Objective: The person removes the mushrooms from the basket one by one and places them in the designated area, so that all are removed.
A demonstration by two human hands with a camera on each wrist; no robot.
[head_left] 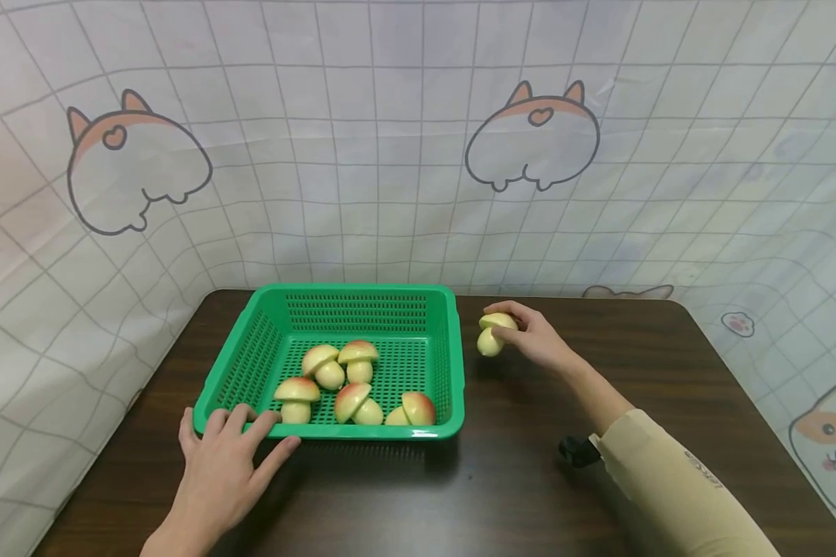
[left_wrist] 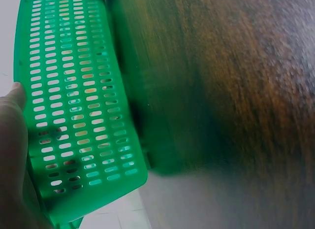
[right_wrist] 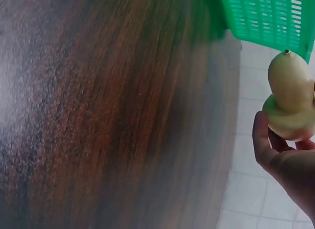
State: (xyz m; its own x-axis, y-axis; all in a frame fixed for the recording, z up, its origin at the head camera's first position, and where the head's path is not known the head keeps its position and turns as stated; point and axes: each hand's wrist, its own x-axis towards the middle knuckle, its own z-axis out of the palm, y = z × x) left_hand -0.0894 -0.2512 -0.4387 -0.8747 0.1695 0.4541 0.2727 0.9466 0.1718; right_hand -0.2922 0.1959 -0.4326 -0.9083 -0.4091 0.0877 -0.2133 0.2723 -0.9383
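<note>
White grid-patterned cloth [head_left: 404, 209] hangs behind a dark wood-grain counter [head_left: 508, 503], and over the counter's right half someone's got a pale yellow mushroom [head_left: 491, 321] up off the surface. It's in the right hand [head_left: 535, 339], thumb one side and fingers the other, so a proper pinch, with the rounded stem end poking out clear. It's just right of the green plastic basket [head_left: 404, 360], near the side but not touching it.

Basket's got slotted walls and five more mushrooms [head_left: 358, 354] in it, red-blushed caps, facing every which way and mostly bunched toward the front half.

Left hand [head_left: 219, 464] is on the front left of the basket rim, fingers spread apart over the edge and thumb off along the front. Can't tell how hard it's pressing, tbh.

Right arm's in a beige sleeve [head_left: 676, 480], with some small black thing [head_left: 580, 452] at the cuff, can't make out what. And yeah, the cloth has two cartoon corgi butts [head_left: 532, 147] on it, plus a corgi face [head_left: 832, 445] way off to the right.
</note>
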